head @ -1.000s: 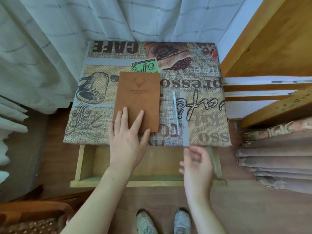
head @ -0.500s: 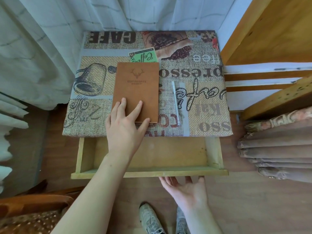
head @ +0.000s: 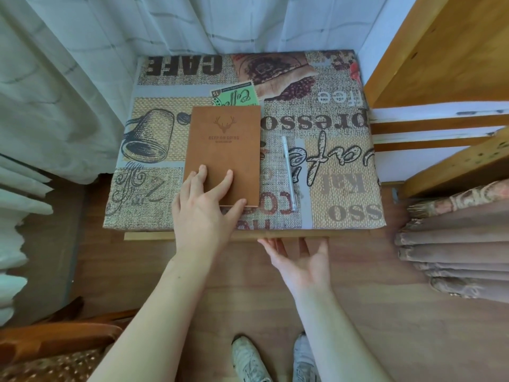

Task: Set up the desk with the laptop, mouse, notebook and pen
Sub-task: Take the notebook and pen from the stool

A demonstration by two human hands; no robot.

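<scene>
A brown notebook (head: pixel 224 150) with a deer emblem lies in the middle of the small desk (head: pixel 344 210), which is covered by a coffee-print cloth. A slim silver pen (head: pixel 288 172) lies just right of the notebook, parallel to it. My left hand (head: pixel 205 208) rests flat on the notebook's near left corner, fingers spread. My right hand (head: pixel 301 260) is open, palm up, with its fingertips against the wooden front of the desk drawer (head: pixel 220 236), which sits almost fully pushed in. No laptop or mouse is in view.
White curtains (head: pixel 68 92) hang behind and to the left of the desk. A wooden shelf unit (head: pixel 440 64) stands at the right, with folded brown fabric (head: pixel 454 244) below it. A wooden chair (head: pixel 55 346) is at the lower left. My shoes (head: pixel 248 359) stand on the wood floor.
The drawer, wide open before, has been pushed in under the desktop by my right hand. My left hand has stayed on the notebook.
</scene>
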